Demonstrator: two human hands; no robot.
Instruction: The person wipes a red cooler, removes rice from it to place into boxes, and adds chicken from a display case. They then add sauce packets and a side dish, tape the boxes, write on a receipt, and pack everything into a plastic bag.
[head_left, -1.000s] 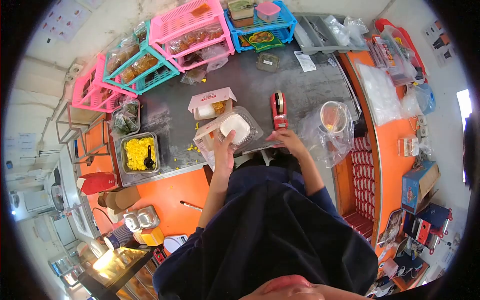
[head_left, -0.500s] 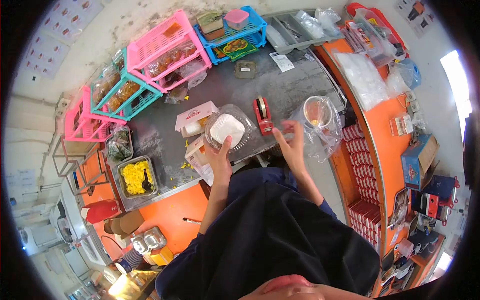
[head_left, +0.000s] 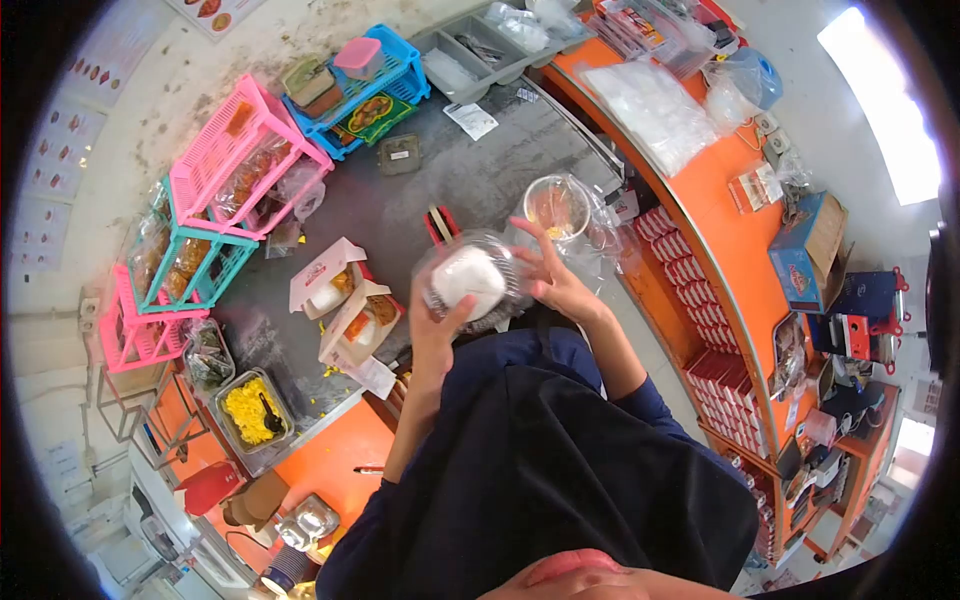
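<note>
A clear plastic clamshell container point(head_left: 470, 278) with a white block of food inside is lifted above the counter's front edge. My left hand point(head_left: 435, 325) grips it from below and the left. My right hand point(head_left: 550, 280) touches its right side, fingers spread on the lid. Just behind the container stands a red tape dispenser point(head_left: 440, 223), partly hidden. Left of it lie two open white food boxes point(head_left: 340, 300) with orange and white food.
A plastic cup inside a clear bag point(head_left: 562, 208) sits right of the container. Pink, teal and blue baskets point(head_left: 240, 160) line the wall. A metal tray of yellow food point(head_left: 250, 410) sits at the counter's left end. An orange shelf point(head_left: 700, 180) runs along the right.
The container has come up off the counter toward me. My right hand moved from near the tape dispenser onto the container's right side. The view swung to the right.
</note>
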